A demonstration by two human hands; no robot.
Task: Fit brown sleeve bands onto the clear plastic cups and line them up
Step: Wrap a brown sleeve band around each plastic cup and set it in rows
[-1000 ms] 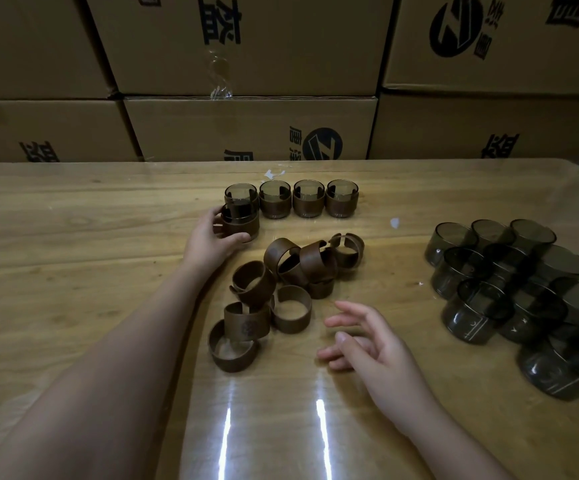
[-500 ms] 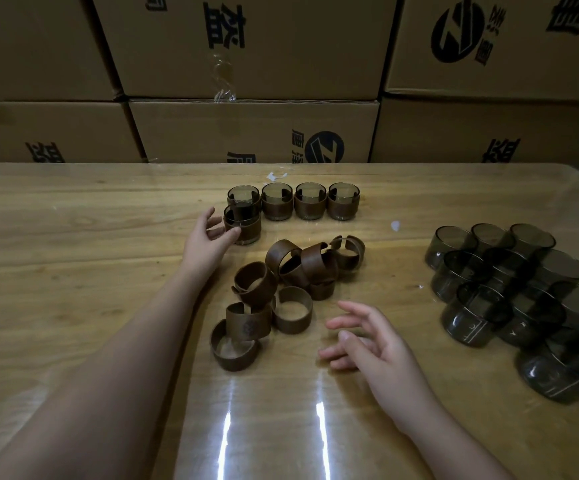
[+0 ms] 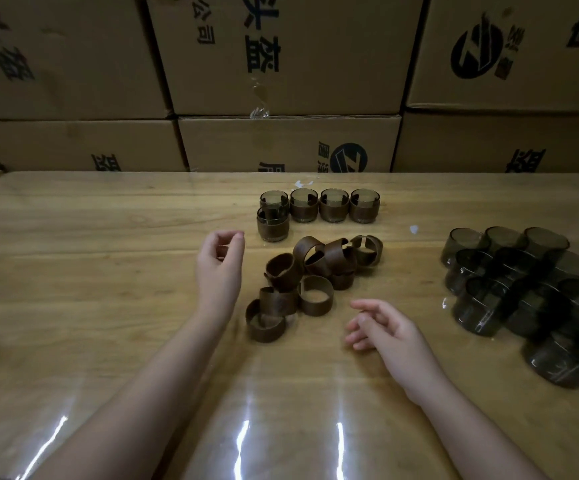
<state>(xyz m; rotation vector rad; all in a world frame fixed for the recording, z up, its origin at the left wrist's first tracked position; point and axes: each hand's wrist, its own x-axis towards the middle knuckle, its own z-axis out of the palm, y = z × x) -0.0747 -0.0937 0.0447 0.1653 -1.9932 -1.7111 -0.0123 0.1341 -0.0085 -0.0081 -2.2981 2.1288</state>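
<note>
Hovering my left hand (image 3: pixel 219 268) just left of the nearest sleeved cup (image 3: pixel 272 224), fingers loosely curled, grip empty. Right hand (image 3: pixel 388 332) slack and open above the tabletop (image 3: pixel 73 244), holding nothing. Four more sleeved cups (image 3: pixel 319 205) stand in a row behind. Loose brown sleeve bands (image 3: pixel 310 275) heaped between my hands. Bare clear cups (image 3: pixel 523 292) clustered far right. Cardboard boxes (image 3: pixel 281 64) stacked behind.

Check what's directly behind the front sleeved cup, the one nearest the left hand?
Behind the front sleeved cup stands another sleeved cup, leftmost of the back row. Only its rim and upper wall show; its lower part is covered.
</note>
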